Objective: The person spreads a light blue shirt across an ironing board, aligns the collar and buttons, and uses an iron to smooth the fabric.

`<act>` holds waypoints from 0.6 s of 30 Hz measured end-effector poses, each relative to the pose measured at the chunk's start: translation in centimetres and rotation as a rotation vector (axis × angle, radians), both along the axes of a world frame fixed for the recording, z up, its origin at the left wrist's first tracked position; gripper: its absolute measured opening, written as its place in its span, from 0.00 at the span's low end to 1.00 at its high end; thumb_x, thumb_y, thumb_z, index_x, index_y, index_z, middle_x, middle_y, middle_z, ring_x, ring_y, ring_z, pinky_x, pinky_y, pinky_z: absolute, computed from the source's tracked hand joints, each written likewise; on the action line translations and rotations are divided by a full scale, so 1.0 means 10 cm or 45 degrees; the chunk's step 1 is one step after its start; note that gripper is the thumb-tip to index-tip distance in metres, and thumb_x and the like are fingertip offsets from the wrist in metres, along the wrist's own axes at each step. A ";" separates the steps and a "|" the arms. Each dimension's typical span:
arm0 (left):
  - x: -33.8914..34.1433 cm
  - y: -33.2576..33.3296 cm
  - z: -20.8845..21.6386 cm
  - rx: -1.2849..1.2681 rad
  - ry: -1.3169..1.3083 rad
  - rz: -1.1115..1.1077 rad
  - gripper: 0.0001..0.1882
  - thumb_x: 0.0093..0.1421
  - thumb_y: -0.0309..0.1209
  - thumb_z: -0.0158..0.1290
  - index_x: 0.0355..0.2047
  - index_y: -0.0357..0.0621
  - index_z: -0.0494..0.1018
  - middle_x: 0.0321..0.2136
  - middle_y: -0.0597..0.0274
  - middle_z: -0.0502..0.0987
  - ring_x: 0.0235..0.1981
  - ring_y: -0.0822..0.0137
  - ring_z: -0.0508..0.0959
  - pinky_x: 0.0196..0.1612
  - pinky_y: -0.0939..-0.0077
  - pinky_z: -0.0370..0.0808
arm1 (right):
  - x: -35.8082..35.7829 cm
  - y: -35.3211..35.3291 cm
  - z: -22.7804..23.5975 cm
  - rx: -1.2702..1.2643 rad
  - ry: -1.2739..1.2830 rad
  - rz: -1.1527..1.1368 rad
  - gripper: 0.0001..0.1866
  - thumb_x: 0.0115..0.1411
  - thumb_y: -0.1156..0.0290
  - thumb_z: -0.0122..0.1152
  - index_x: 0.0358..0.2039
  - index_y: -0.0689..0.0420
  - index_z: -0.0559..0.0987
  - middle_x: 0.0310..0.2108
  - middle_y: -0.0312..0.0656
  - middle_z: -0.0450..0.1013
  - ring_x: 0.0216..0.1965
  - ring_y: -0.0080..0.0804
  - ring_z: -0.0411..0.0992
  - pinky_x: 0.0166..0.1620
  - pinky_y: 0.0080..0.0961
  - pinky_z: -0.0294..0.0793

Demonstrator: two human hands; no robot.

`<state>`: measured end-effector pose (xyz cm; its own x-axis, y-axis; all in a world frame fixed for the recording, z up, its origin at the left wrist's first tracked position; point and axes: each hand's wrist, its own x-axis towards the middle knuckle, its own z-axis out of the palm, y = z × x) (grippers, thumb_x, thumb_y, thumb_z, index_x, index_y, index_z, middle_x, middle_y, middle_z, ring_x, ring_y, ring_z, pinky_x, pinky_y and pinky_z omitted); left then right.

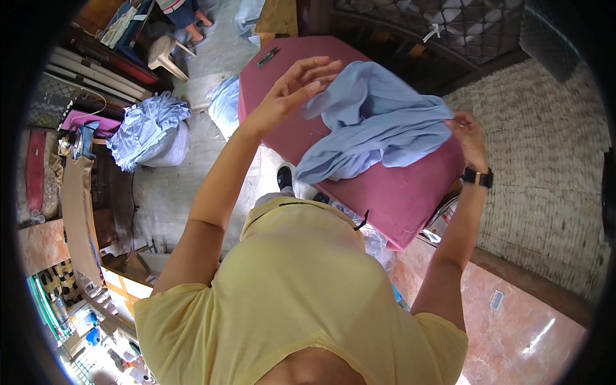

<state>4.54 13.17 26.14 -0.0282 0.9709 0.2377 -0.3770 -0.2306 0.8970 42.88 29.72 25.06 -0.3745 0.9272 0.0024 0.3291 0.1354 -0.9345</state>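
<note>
A crumpled light blue garment [385, 122] is spread loosely over a table covered in dusky pink cloth [385, 199]. Its folds hide what kind of garment it is. At its right end, my right hand [470, 136] pinches the gathered fabric between thumb and fingers; a dark watch sits on that wrist. My left hand [298, 86] hovers by the garment's upper left edge, fingers stretched and apart from the thumb, with no fabric visibly gripped. Small thread snips [268, 58] lie on the table's far left corner.
Piles of light blue garments [151, 125] rest on the floor to the left, with another heap [224, 106] beside the table. A beige plastic stool [168, 56] stands farther back, near another person's legs [189, 22]. A dark metal grille [443, 25] borders the far side.
</note>
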 end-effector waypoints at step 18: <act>0.51 -0.22 -2.84 -0.379 1.644 0.210 0.23 0.55 0.37 0.62 0.46 0.42 0.67 0.41 0.47 0.72 0.41 0.51 0.76 0.45 0.62 0.74 | -1.78 -0.53 -1.71 0.945 -0.513 0.128 0.16 0.47 0.75 0.68 0.39 0.58 0.79 0.36 0.47 0.75 0.35 0.44 0.75 0.42 0.36 0.74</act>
